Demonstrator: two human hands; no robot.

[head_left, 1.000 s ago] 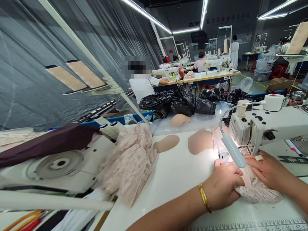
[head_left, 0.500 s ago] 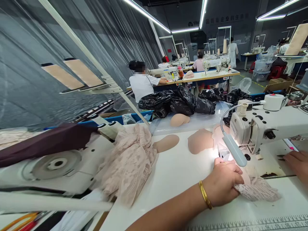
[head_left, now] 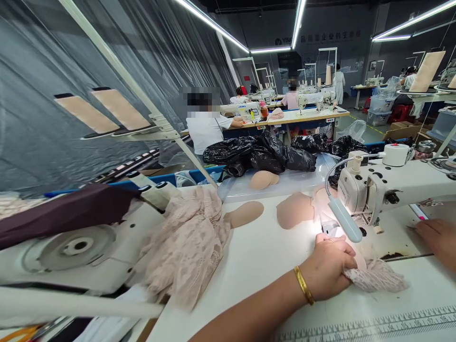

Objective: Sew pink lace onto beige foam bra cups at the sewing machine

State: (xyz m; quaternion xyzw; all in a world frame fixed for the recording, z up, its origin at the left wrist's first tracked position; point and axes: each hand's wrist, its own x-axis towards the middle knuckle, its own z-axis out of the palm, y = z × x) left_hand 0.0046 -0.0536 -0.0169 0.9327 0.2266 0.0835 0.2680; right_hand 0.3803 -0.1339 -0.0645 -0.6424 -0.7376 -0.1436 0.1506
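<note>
My left hand (head_left: 329,268), with a gold bangle at the wrist, is closed on a beige lace piece (head_left: 381,275) in front of the sewing machine (head_left: 399,183). A smooth pale cup shape shows beside the fingers under the lamp light. The lace trails right from the hand across the white table. At the right edge my right hand (head_left: 434,237) rests low over the machine bed, fingers closed over a small dark pointed tool that looks like thread snips; most of it is hidden. A grey lamp head (head_left: 345,218) hangs just above my left hand.
Beige bra cups (head_left: 295,210) lie left of the machine. A heap of beige lace (head_left: 188,242) hangs over the table's left edge. Black plastic bags (head_left: 267,149) stand behind. A ruler strip (head_left: 392,327) runs along the front. Co-workers sit at machines farther back.
The view has shifted slightly, moving most things a little left in the picture. My right hand has slid a little left over the dark tool. My left hand keeps its hold on the lace.
</note>
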